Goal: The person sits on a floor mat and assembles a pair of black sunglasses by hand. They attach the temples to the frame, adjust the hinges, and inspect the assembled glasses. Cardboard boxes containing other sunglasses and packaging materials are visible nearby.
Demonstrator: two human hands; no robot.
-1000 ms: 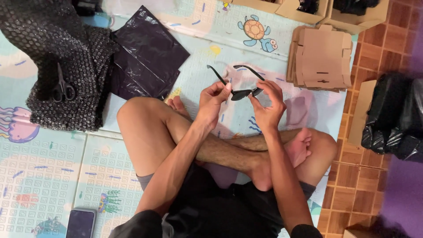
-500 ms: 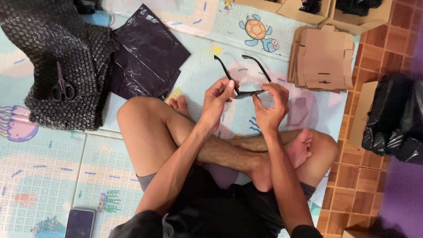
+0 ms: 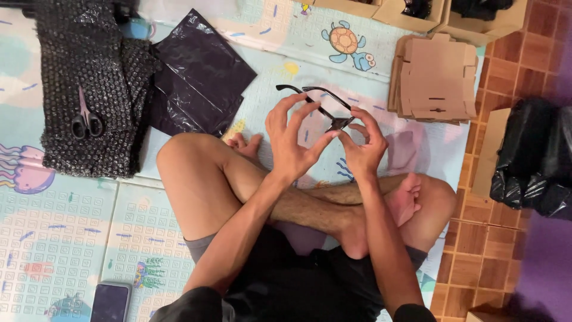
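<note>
The person sits cross-legged on a foam play mat [image 3: 71, 238] printed with pale sea-creature motifs and a grid pattern. Both hands are raised just above the crossed shins, slightly right of frame centre.

Held item: a pair of glasses [image 3: 325, 104] with a thin, dark, glossy frame. Its two slender temple arms extend toward the upper left of the frame; the front section is largely hidden behind the fingers, so its exact shape cannot be confirmed.

Left hand [image 3: 292, 143]: fingers spread wide and curved, with only the thumb tip and fingertips meeting the glasses near the hinge area. The palm is clear of the frame.

Right hand [image 3: 360, 149]: fingers bent inward in a pinch, closed on the glasses at the same point, thumb beneath.

Surroundings:
- Upper left: a thick folded sheet of black bubble wrap [image 3: 89, 89], dimpled in texture, with grey-handled scissors [image 3: 86, 119] lying on top.
- Just to its right: flat, shiny black plastic bags [image 3: 199, 77], creased and overlapping.
- Upper right: a stack of flat, unfolded brown cardboard boxes [image 3: 435, 77] with tabbed edges.
- Right edge: a bulging black bag [image 3: 530, 161] on reddish-brown square floor tiles [image 3: 476, 256].
- Lower left: a smartphone [image 3: 110, 301] with a dark screen, lying flat on the mat.
</note>
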